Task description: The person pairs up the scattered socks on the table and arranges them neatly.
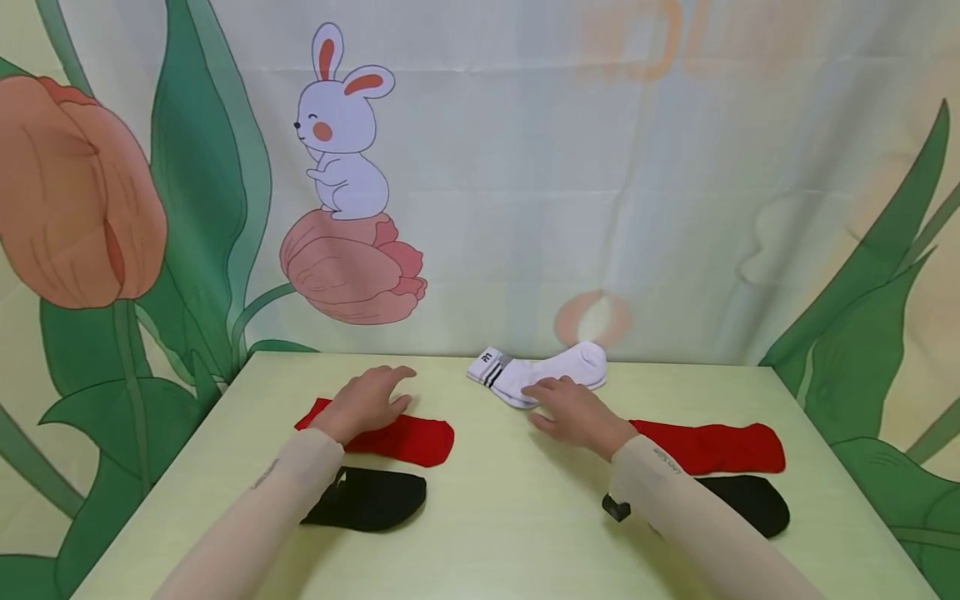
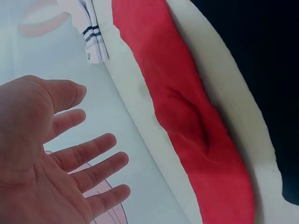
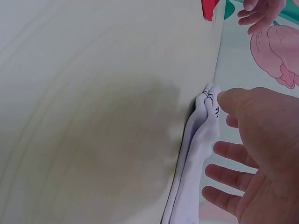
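My left hand (image 1: 369, 406) hovers above a red sock (image 1: 420, 442), its fingers spread and nothing in them. In the left wrist view that red sock (image 2: 180, 116) lies flat below the hand (image 2: 60, 154). My right hand (image 1: 577, 412) is close to the near side of a white sock (image 1: 562, 367) with dark stripes at its cuff. The right wrist view has the white sock (image 3: 198, 144) just beyond the loosely extended fingers (image 3: 229, 177), and this hand holds nothing either.
A black sock (image 1: 371, 500) lies nearer me on the left. On the right are another red sock (image 1: 720, 448) and a black sock (image 1: 750, 500), partly hidden by my right sleeve. Behind the pale table (image 1: 495, 533) hangs a curtain (image 1: 495, 208) printed with a rabbit and tulips.
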A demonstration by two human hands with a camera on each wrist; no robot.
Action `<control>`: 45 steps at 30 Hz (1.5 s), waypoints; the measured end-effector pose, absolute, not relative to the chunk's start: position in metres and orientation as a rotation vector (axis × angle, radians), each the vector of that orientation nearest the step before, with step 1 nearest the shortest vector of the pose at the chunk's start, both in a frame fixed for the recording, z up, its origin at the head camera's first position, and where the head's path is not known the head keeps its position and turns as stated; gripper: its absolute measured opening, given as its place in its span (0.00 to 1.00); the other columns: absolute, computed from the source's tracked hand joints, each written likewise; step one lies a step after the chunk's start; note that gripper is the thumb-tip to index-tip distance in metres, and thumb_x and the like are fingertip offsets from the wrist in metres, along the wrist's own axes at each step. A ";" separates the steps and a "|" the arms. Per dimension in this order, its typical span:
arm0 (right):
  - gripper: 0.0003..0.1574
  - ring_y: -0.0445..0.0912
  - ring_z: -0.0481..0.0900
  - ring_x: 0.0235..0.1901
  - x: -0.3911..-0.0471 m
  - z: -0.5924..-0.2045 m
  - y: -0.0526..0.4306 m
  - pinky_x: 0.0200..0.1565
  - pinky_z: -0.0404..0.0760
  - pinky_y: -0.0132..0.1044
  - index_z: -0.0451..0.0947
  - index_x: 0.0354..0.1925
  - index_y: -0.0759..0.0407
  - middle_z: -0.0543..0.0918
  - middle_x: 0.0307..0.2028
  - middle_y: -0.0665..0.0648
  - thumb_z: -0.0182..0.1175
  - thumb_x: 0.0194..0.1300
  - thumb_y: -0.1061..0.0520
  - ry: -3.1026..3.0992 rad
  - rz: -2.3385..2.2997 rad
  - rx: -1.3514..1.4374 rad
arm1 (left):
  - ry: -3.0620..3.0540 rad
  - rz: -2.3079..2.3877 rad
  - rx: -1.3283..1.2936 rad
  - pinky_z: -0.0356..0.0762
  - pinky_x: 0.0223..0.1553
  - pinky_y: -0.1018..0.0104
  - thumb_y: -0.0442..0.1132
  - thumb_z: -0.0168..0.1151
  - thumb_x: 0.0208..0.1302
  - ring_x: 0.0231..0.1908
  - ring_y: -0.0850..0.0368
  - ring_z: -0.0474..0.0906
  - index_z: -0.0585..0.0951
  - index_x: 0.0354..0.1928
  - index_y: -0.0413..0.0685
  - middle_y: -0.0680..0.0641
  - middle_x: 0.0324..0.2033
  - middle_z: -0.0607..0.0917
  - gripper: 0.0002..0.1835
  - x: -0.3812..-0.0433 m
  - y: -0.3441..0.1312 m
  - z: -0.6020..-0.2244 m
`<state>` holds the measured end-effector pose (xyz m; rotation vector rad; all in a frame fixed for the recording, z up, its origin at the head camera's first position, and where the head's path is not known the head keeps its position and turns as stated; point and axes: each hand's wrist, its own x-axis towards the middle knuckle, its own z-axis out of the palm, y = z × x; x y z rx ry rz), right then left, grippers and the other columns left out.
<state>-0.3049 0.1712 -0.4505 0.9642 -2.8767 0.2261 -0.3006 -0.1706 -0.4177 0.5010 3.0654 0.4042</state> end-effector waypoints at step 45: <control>0.33 0.52 0.71 0.62 -0.292 -0.461 0.077 0.60 0.69 0.47 0.67 0.69 0.44 0.75 0.62 0.57 0.57 0.69 0.42 -2.826 0.040 1.200 | 3.150 0.436 0.237 0.74 0.49 0.36 0.45 0.66 0.61 0.52 0.33 0.72 0.69 0.67 0.43 0.31 0.54 0.77 0.33 -0.281 -0.264 -0.449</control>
